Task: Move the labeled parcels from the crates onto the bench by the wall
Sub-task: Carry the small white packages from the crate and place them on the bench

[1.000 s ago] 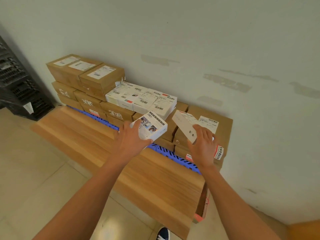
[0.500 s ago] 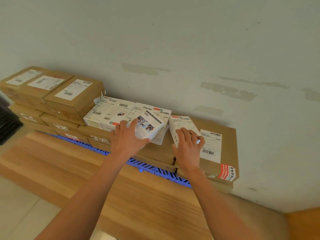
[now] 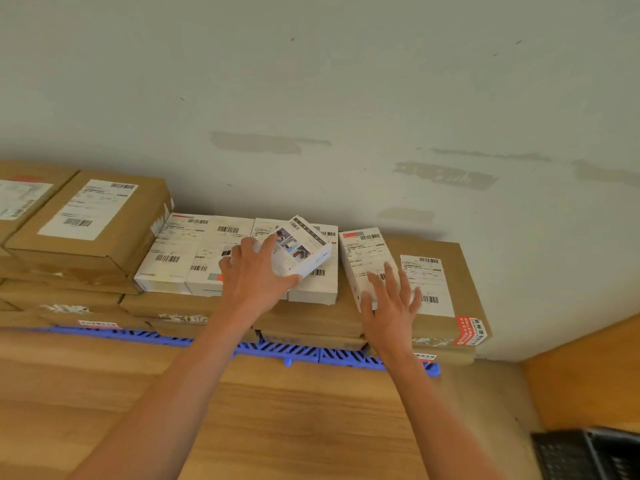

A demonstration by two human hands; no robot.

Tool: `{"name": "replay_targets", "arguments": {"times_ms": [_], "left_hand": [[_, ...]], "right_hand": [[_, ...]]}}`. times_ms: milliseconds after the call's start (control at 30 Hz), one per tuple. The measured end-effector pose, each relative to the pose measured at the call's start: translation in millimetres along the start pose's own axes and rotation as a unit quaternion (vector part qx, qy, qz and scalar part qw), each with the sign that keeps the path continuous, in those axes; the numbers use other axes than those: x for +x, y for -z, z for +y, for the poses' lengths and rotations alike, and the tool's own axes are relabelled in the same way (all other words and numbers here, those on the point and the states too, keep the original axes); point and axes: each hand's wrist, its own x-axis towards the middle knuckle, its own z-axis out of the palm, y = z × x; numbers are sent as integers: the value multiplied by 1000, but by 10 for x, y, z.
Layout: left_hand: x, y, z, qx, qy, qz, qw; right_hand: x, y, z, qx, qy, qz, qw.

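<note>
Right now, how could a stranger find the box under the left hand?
Look at the row of white parcels on the brown cartons against the wall. One white box lies tilted on top of them, gripped by the left hand. Only it shows printed product photos rather than a shipping label.

Bench (image 3: 311, 427): light wood, visible grain, smooth satin top. Blue pallet strip (image 3: 304, 353) along bench's back edge: moulded plastic, slotted. Brown boxes (image 3: 114, 244): matt corrugated cardboard, taped seams, white paper shipping labels. White cartons (image 3: 180, 258): smooth coated card, slight sheen, paper barcode labels. Printed carton (image 3: 301, 251): glossy card. Wall (image 3: 346, 81): matt paint, patchy scuffs. Black crate (image 3: 588, 455), bottom right: plastic mesh.
</note>
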Motion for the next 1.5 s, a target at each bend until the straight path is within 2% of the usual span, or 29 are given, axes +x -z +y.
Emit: {"name": "replay_targets", "arguments": {"times_ms": [100, 333, 433, 600, 733, 800, 933, 1067, 1200, 1333, 1500], "left_hand": [[73, -49, -34, 0, -17, -13, 1000], [157, -61, -53, 30, -48, -42, 998], [175, -29, -17, 16, -49, -54, 997], [275, 91, 227, -94, -55, -71, 992], [333, 137, 623, -196, -45, -96, 975], [336, 164, 839, -266, -61, -106, 956], [250, 209, 1275, -432, -58, -181, 882], [178, 35, 1630, -470, -38, -237, 849], [54, -104, 1897, -424, -57, -261, 865], [13, -268, 2018, -374, -79, -197, 903], [-1, -476, 1970, -296, -107, -137, 939]], "right_hand": [[-40, -21, -13, 33, -59, -59, 996], [18, -61, -353, 1, -61, -103, 993], [27, -43, -387, 12, -64, -97, 993], [159, 242, -485, 165, -88, -71, 980], [268, 581, -594, 333, -131, -97, 929], [312, 704, -564, 387, -149, -103, 904], [340, 936, -374, 442, -141, -104, 880], [316, 1095, -91, 451, -139, -97, 876], [321, 1115, 213, 478, -152, -81, 862], [318, 1118, 474, 430, -173, -65, 884], [348, 1004, 721, 326, -186, -95, 922]]}}
